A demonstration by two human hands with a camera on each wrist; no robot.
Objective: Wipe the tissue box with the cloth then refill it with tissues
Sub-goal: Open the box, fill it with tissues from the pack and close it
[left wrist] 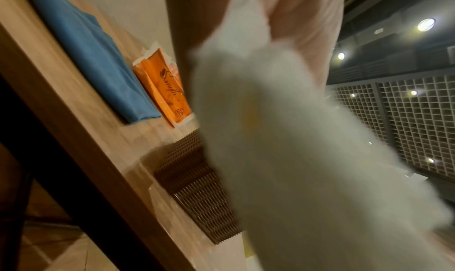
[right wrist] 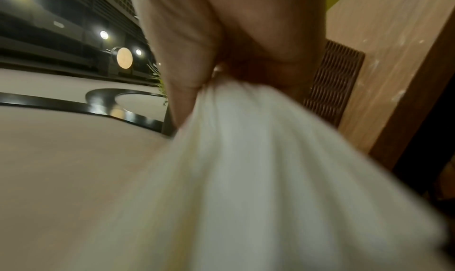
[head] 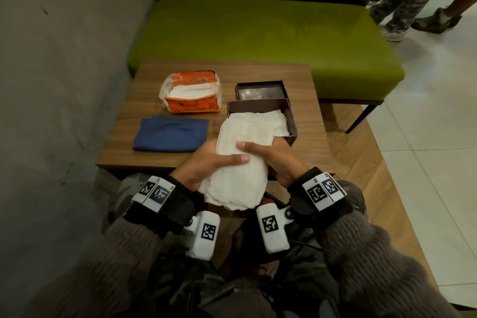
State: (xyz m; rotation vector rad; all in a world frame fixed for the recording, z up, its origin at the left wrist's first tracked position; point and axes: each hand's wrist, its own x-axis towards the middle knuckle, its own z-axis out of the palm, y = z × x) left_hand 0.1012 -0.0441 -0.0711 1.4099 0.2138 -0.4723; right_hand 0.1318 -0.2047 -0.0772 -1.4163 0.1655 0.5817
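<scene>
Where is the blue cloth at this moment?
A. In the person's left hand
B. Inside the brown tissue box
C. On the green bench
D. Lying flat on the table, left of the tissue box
D: the blue cloth lies flat on the table, left of the tissue box, while both hands hold the white tissues.

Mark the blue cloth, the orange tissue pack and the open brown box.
blue cloth (head: 170, 134), head view, middle of the folded fabric
orange tissue pack (head: 192, 105), head view, printed front face
open brown box (head: 292, 121), head view, right wall
</scene>
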